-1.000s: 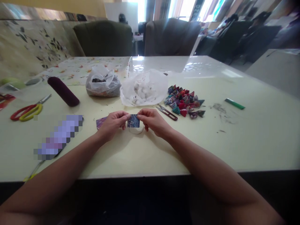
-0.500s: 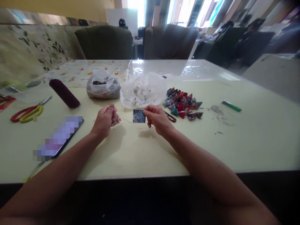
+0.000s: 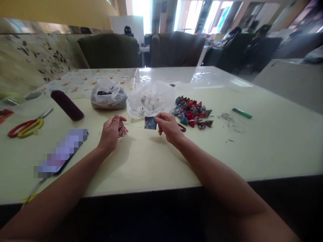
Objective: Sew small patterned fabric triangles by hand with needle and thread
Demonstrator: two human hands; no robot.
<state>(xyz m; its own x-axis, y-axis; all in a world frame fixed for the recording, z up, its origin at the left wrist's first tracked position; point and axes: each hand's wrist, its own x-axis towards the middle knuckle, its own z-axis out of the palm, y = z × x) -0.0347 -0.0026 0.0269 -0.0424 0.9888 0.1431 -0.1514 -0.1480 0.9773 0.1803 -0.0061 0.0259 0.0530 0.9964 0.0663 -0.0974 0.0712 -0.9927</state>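
Note:
My right hand (image 3: pixel 168 126) pinches a small dark blue patterned fabric square (image 3: pixel 150 123) just above the pale yellow table (image 3: pixel 151 161). A thin thread runs from the square to my left hand (image 3: pixel 111 131), whose fingers are pinched shut on the thread's end; whether a needle is in them I cannot make out. A small reddish fabric piece (image 3: pixel 124 131) lies right beside my left hand's fingers. Small thread snips (image 3: pixel 182 127) lie just behind my right hand.
A pile of small colourful fabric triangles (image 3: pixel 192 111) lies right of centre. Two plastic bags (image 3: pixel 109 95) (image 3: pixel 150 99) stand behind my hands. A maroon roll (image 3: pixel 67 105), red-and-yellow scissors (image 3: pixel 25 124), a phone (image 3: pixel 62 152) and a green strip (image 3: pixel 241 113) also lie on the table.
My hands were together on the blue square. My left hand has pulled away to the left, drawing the thread out, while my right hand keeps hold of the square.

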